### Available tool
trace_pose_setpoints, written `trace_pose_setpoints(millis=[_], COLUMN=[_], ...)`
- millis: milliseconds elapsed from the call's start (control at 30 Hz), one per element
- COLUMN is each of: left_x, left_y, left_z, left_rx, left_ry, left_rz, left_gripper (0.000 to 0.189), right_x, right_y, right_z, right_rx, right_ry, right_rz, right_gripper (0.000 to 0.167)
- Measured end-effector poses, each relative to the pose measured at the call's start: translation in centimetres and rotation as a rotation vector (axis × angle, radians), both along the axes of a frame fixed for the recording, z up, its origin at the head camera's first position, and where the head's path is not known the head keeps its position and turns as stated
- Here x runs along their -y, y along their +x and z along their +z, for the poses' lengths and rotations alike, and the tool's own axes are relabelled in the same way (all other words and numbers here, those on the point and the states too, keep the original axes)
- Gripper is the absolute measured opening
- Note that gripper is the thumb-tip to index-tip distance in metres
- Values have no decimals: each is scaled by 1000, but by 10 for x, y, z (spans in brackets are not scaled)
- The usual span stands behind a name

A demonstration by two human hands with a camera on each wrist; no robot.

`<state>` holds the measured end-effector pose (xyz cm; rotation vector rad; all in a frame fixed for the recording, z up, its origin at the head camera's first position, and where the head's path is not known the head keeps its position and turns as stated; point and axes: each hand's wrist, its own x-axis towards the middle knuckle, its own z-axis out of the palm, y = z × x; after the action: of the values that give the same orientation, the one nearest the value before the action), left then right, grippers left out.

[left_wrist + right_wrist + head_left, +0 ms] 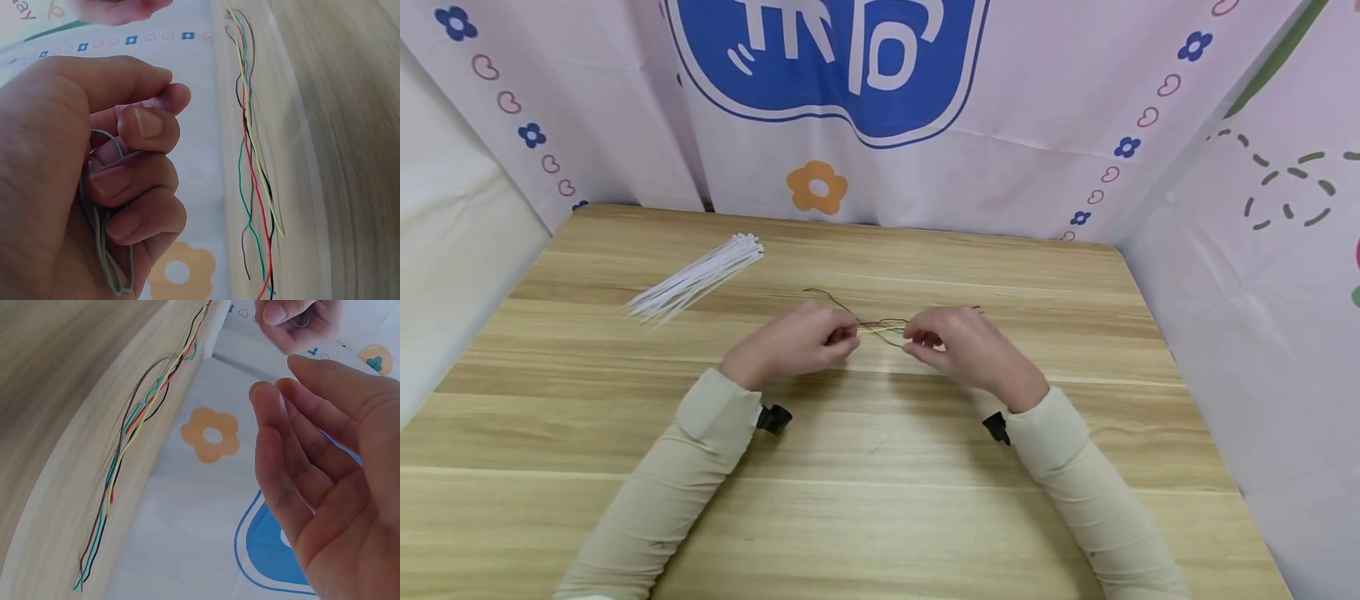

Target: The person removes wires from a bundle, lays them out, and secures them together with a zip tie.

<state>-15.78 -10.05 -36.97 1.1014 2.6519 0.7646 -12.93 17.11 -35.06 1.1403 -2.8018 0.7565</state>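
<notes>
Several thin loose wires (880, 323) in red, black, yellow, green and brown lie in a long strand on the wooden table. My left hand (797, 337) is over the left part of them. In the left wrist view its curled fingers hold a looped grey wire (102, 244) against the palm, while thumb and index finger pinch nothing. Across from it, my right hand (966, 346) is above the right part of the strand. Its fingers (272, 456) are loosely bent with nothing between them and the thumb, beside the coloured wires (119, 456) in the right wrist view.
A bundle of white zip ties (696, 279) lies on the table (880, 500) at the back left. Behind the table hangs a printed cloth (880, 183) with flowers and a blue emblem. More pale cloth walls stand at both sides.
</notes>
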Motion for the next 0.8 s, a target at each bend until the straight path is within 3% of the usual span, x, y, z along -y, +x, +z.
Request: trace_pose_setpoints(millis=[233, 500, 800], left_x=[-9, -24, -33], left_y=[1, 4, 7], left_z=[3, 3, 2], left_rx=[16, 44, 44], left_ry=[12, 20, 89], left_rz=[-11, -11, -66], left_gripper=[6, 36, 25], right_x=[15, 28, 40], right_y=[3, 3, 4], right_z=[2, -3, -10], right_rx=[-17, -44, -138], right_ry=[-62, -136, -250], right_rz=[24, 50, 33], right_gripper=[13, 13, 5])
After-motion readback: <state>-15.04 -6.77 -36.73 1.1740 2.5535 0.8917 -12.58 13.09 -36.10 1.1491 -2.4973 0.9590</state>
